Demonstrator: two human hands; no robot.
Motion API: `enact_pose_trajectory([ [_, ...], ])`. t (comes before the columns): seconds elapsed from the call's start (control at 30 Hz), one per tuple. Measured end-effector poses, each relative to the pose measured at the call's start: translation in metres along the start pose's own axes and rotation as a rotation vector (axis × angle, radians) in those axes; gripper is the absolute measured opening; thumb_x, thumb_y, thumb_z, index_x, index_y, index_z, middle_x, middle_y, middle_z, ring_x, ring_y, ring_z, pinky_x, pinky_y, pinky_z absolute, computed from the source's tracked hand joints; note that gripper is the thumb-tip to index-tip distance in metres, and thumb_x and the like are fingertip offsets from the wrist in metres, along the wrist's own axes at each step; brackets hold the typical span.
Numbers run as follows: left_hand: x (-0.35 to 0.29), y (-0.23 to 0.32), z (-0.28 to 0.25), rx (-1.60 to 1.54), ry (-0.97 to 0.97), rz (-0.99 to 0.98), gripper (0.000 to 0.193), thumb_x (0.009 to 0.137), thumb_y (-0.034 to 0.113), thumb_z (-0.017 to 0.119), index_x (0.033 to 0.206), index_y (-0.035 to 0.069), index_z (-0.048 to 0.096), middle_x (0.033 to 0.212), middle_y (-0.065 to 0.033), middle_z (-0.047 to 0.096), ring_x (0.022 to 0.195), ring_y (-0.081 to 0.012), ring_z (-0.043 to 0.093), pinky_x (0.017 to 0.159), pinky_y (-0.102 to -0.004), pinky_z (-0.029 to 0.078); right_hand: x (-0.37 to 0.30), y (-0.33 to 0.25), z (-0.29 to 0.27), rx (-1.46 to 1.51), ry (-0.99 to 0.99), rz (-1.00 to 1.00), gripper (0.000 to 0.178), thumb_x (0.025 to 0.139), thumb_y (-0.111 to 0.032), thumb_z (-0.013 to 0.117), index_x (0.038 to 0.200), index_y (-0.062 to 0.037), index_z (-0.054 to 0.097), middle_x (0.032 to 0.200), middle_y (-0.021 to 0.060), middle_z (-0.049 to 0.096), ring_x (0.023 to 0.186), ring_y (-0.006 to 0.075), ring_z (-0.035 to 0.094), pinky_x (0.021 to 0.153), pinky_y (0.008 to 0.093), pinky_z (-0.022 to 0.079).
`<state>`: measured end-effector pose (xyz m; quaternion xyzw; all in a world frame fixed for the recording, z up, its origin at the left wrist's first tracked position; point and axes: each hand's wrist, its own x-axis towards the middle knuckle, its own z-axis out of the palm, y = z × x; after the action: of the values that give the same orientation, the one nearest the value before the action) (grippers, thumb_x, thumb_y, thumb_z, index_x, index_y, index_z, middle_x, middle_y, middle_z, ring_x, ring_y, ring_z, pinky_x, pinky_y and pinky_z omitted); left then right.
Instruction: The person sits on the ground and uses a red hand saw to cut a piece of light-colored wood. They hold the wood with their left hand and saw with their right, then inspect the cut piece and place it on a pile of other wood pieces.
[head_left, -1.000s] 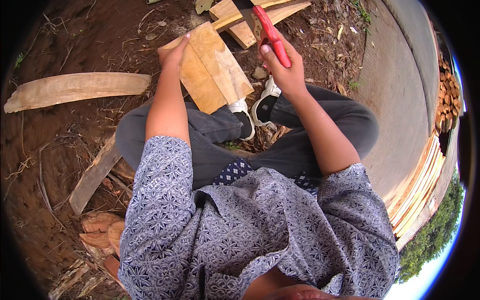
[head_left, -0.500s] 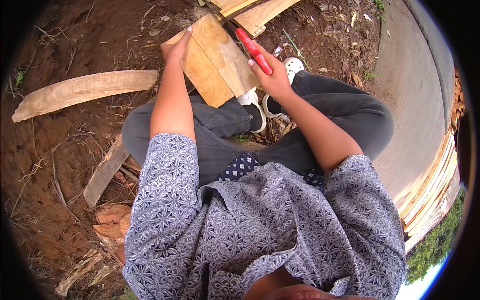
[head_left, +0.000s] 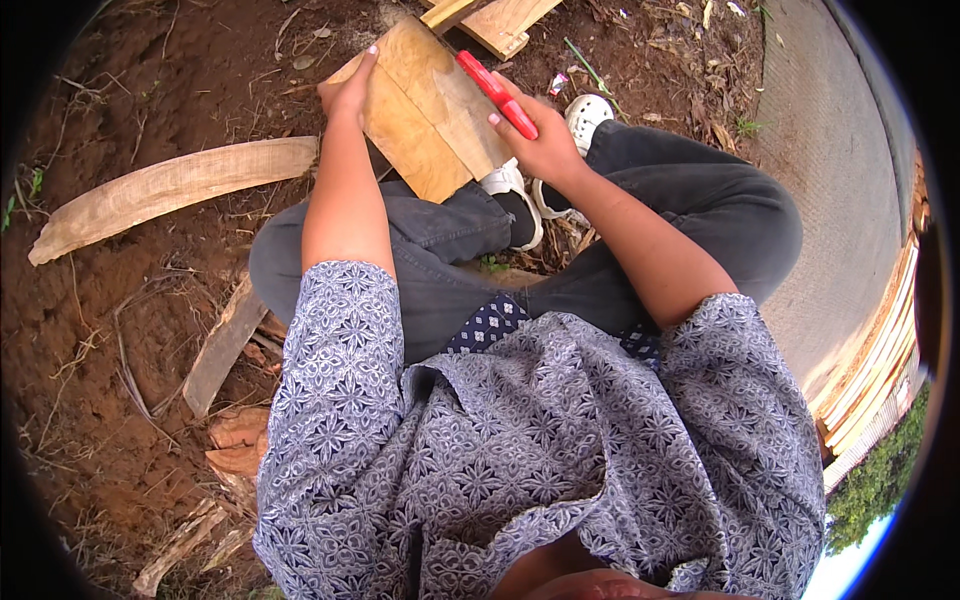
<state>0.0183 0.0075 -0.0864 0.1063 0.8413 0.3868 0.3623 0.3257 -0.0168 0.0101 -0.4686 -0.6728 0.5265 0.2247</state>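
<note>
Wooden block (head_left: 430, 110), left hand (head_left: 346, 95) clasping its left edge, right hand (head_left: 548, 145) alongside, gripping red-handled saw (head_left: 497, 94)

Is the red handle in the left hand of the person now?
No, the right hand grips the red handle, while the left hand holds the wooden board.

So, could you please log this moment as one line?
left hand: on wooden board | right hand: gripping red-handled saw | curved plank: on soil

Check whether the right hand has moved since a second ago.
Yes: the right hand has moved left, nearer the curved plank lying at left.
</note>
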Motion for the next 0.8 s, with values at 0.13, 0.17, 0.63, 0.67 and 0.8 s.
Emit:
enact_pose_trajectory([
  [0.13,0.0,0.001,0.009,0.042,0.036,-0.044,0.123,0.063,0.054,0.097,0.147,-0.015,0.039,0.15,-0.0267,0.05,0.138,-0.0341,0.052,0.115,-0.0413,0.044,-0.005,0.011,-0.009,0.033,-0.049,0.059,0.062,0.099,-0.025,0.068,0.156,-0.0161,0.046,0.136,0.0187,0.067,0.128,0.0262,0.064,0.108,0.0358,0.046],
  [0.17,0.002,0.0,0.008,0.038,0.05,-0.041,0.123,0.063,0.054,0.097,0.147,-0.015,0.039,0.149,-0.0267,0.05,0.137,-0.034,0.052,0.114,-0.0412,0.044,-0.008,0.006,-0.014,0.048,-0.07,0.09,0.062,0.099,-0.025,0.068,0.157,-0.0164,0.046,0.135,0.0189,0.067,0.127,0.0261,0.064,0.108,0.0358,0.046],
  [0.63,0.02,-0.011,0.003,-0.038,-0.013,0.032,0.126,0.061,0.053,0.098,0.148,-0.011,0.034,0.147,-0.0289,0.05,0.135,-0.0379,0.053,0.115,-0.0427,0.043,-0.123,-0.094,-0.097,0.021,-0.07,0.26,0.059,0.1,-0.012,0.067,0.155,-0.0071,0.046,0.14,0.0136,0.065,0.126,0.017,0.06,0.108,0.0324,0.043],
  [0.67,0.021,-0.011,0.004,-0.024,-0.003,0.03,0.126,0.062,0.053,0.098,0.149,-0.011,0.033,0.147,-0.0292,0.049,0.136,-0.0386,0.053,0.115,-0.0432,0.043,-0.124,-0.096,-0.097,0.042,-0.049,0.27,0.058,0.101,-0.012,0.067,0.155,-0.0071,0.047,0.14,0.013,0.065,0.126,0.0164,0.059,0.108,0.0322,0.042],
  [0.8,0.008,-0.007,0.003,0.017,0.03,0.046,0.13,0.062,0.055,0.097,0.152,-0.01,0.029,0.15,-0.0296,0.046,0.138,-0.0409,0.051,0.117,-0.0453,0.042,-0.084,-0.085,-0.072,0.037,0.01,0.119,0.058,0.101,-0.019,0.067,0.154,-0.0072,0.048,0.137,0.0119,0.066,0.125,0.0146,0.058,0.108,0.0312,0.042],
])
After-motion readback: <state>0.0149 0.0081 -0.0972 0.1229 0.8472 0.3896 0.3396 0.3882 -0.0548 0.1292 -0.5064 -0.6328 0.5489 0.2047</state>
